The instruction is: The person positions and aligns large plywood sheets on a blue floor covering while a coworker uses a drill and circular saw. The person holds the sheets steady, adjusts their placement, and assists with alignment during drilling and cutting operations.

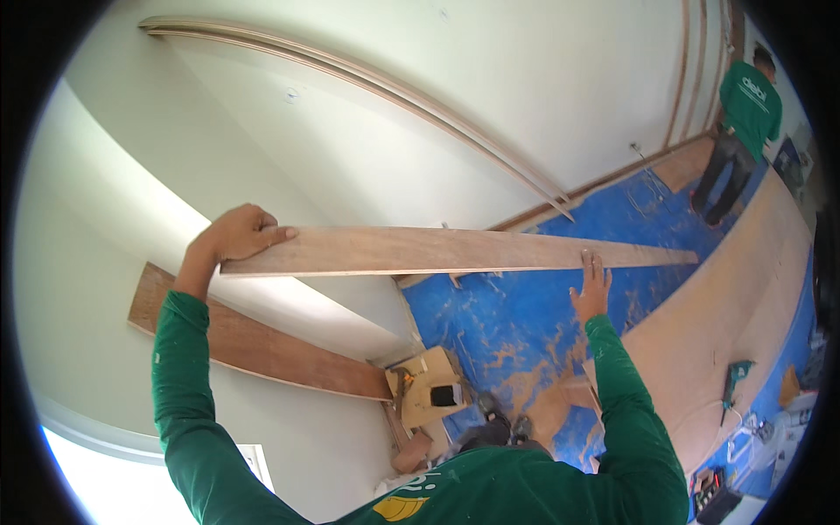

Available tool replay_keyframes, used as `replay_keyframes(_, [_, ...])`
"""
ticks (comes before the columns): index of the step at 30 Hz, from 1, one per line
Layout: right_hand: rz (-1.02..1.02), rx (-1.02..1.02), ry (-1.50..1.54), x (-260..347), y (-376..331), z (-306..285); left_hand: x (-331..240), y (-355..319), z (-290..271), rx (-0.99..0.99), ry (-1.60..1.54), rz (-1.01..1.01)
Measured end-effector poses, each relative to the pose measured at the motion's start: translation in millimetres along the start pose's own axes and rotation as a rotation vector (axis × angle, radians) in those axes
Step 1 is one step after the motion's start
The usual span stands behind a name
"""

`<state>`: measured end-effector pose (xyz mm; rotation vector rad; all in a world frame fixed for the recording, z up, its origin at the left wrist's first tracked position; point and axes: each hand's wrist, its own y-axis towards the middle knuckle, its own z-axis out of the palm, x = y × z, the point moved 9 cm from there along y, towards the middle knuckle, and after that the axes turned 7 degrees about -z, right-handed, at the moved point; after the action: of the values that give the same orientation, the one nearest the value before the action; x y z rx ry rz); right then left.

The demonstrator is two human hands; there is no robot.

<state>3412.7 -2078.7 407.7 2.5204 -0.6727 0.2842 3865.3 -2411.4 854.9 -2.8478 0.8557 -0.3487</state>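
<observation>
Head view: a pale wooden plank [420,252] was held in front of the person, above the blue floor sheet [437,306].

Hands: the left hand [241,234] had its fingers curled over the plank's left end, thumb laid along the upper edge; firm hold. The right hand [592,284] was mostly open, fingers near straight against the face by the lower edge, palm below; it steadied rather than clenched, by my reading.

Key relation: the plank's long axis ran left to right and away, narrowing to a far end beyond the right hand. Both hands touched it; the left was at the end, the right well along its length. Whether the far end was supported, I could not tell.

Nearby: a brown board [262,346] slanted at lower left; a green drill [735,383] lay on a broad plywood sheet [700,341] at right.

Writing: pale lettering on the co-worker's green shirt [752,109], partial lettering above a yellow print [401,507] on the person's own; not transcribed. No label noted on the plank.
</observation>
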Motion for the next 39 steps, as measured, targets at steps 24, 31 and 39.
replay_keyframes(24, [-0.373, -0.513, 0.114, 37, 383, 12, 180, -116, -167, -1.7, 0.386, -0.565])
replay_keyframes(31, [-0.506, -0.452, 0.209, 219, 613, 40, 228, -74, -121, -1.467, 0.594, -0.732])
replay_keyframes(39, [-0.611, -0.306, 0.271, 382, 709, 83, 303, -61, -150, -1.599, 0.788, -0.572])
